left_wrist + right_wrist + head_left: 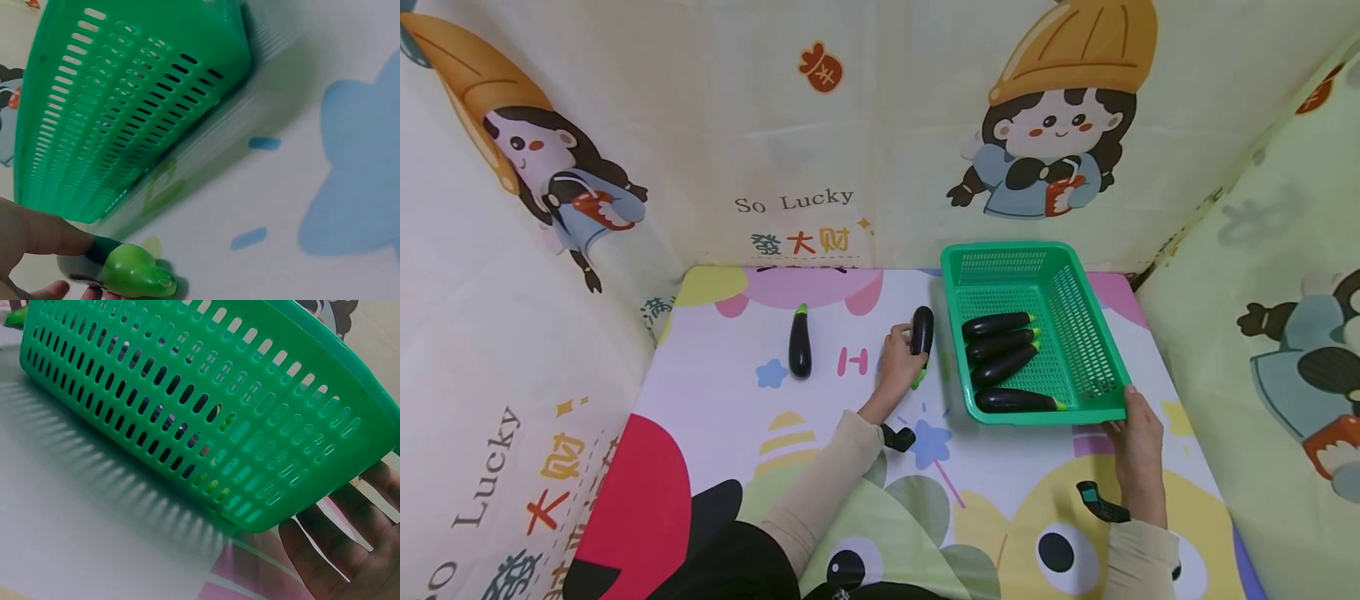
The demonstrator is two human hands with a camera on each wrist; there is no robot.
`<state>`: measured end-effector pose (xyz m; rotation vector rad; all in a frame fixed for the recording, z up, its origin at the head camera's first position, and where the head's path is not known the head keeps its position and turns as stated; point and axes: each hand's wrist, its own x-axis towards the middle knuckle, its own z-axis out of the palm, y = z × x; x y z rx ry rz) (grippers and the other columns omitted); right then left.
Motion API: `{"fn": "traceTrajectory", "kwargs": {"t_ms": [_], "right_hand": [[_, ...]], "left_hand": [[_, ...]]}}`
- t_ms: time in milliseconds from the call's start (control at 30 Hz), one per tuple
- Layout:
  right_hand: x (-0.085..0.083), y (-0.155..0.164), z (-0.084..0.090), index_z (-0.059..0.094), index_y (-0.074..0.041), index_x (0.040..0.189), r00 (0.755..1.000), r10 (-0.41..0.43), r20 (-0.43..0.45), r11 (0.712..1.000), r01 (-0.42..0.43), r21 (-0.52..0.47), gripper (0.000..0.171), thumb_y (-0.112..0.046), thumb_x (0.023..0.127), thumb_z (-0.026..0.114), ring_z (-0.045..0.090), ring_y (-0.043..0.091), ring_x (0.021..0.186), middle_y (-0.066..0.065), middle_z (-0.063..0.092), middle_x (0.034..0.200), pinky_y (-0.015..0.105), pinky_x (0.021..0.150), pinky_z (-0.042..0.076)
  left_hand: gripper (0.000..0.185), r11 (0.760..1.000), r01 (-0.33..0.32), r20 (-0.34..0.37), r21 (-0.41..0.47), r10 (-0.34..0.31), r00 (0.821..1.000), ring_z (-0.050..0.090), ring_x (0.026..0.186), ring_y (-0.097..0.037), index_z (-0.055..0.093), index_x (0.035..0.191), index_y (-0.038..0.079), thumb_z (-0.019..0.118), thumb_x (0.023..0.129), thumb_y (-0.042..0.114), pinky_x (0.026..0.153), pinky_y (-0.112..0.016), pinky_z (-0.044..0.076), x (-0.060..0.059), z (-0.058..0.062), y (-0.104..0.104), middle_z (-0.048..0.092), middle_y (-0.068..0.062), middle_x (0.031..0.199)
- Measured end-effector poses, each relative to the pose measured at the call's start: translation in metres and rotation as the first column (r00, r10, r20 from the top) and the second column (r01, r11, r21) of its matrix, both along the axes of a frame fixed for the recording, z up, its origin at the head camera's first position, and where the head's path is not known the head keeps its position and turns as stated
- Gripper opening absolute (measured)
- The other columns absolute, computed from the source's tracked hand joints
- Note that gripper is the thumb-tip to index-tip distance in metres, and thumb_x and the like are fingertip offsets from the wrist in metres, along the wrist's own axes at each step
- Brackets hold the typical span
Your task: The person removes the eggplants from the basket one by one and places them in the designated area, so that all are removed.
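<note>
My left hand (901,360) grips a dark purple eggplant (922,327) on the table, left of the basket. Its green stem end (134,269) points toward me, and in the left wrist view my fingers wrap the body just behind it. A green plastic basket (1112,358) with slotted walls holds several eggplants (1003,364) lying along its left half. At the basket's near right corner, my right hand (1138,442) holds the edge, fingers and thumb spread about the corner in the right wrist view. Another eggplant (801,343) lies farther left, stem pointing away.
The table is covered by a cartoon-printed mat (722,433). Cloth walls with printed figures rise behind (880,133) and on both sides. The basket stands near the back right of the table, close to the right wall (1247,333).
</note>
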<state>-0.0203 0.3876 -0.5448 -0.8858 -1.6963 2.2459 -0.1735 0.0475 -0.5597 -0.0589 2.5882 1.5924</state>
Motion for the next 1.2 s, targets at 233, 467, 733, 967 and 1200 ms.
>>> {"fn": "traceTrajectory", "kwargs": {"t_ms": [233, 467, 733, 967, 1200], "right_hand": [[0.000, 0.000, 0.001, 0.043, -0.010, 0.157, 1.000, 0.010, 0.019, 1.000, -0.010, 0.000, 0.060, -0.046, 0.109, 0.049, 0.060, 0.003, 0.110, -0.011, 0.061, 0.124, 0.011, 0.082, 0.054], [-0.001, 0.000, 0.002, 0.044, -0.010, 0.157, 1.000, 0.005, 0.016, 1.000, -0.005, -0.004, 0.060, -0.045, 0.109, 0.050, 0.062, 0.002, 0.108, -0.012, 0.062, 0.123, 0.011, 0.081, 0.054], [0.001, 0.000, 0.000, 0.056, -0.015, 0.147, 1.000, -0.004, -0.026, 1.000, 0.003, -0.030, 0.047, -0.042, 0.108, 0.052, 0.065, 0.003, 0.101, -0.012, 0.068, 0.116, 0.013, 0.082, 0.056], [0.002, 0.000, -0.002, 0.057, -0.015, 0.147, 1.000, -0.002, -0.026, 1.000, 0.001, -0.028, 0.047, -0.042, 0.109, 0.052, 0.066, 0.002, 0.100, -0.012, 0.069, 0.115, 0.014, 0.082, 0.056], [0.000, 0.002, -0.001, 0.047, -0.011, 0.155, 1.000, 0.016, -0.020, 1.000, -0.017, -0.021, 0.056, -0.043, 0.109, 0.051, 0.064, 0.002, 0.106, -0.012, 0.066, 0.120, 0.012, 0.084, 0.055]], "left_hand": [[0.055, 0.984, 0.005, 0.069, 0.179, -0.018, 0.997, 0.067, 0.116, -0.036, 0.053, 0.142, 0.001, 0.070, 0.090, 0.002, 0.098, -0.045, 0.057, -0.005, 0.010, -0.014, 0.064, -0.023, 0.129], [0.050, 0.934, 0.025, 0.113, 0.356, -0.069, 0.991, 0.066, 0.120, -0.035, 0.060, 0.141, 0.005, 0.069, 0.091, 0.001, 0.088, -0.030, 0.058, -0.016, 0.030, -0.033, 0.066, -0.022, 0.134], [0.049, 0.899, 0.247, -0.016, 0.362, -0.259, 0.966, 0.068, 0.120, -0.036, 0.059, 0.144, 0.008, 0.066, 0.096, 0.000, 0.082, -0.019, 0.052, -0.039, 0.050, -0.058, 0.064, -0.020, 0.140], [0.049, 0.863, 0.370, 0.007, 0.345, -0.396, 0.918, 0.069, 0.111, -0.027, 0.057, 0.148, 0.009, 0.062, 0.100, 0.003, 0.078, -0.022, 0.053, -0.049, 0.068, -0.065, 0.061, -0.019, 0.145], [0.046, 0.839, 0.433, 0.055, 0.329, -0.475, 0.878, 0.067, 0.101, -0.019, 0.061, 0.146, 0.018, 0.064, 0.100, 0.010, 0.077, -0.026, 0.051, -0.063, 0.082, -0.058, 0.065, -0.012, 0.142]]}}
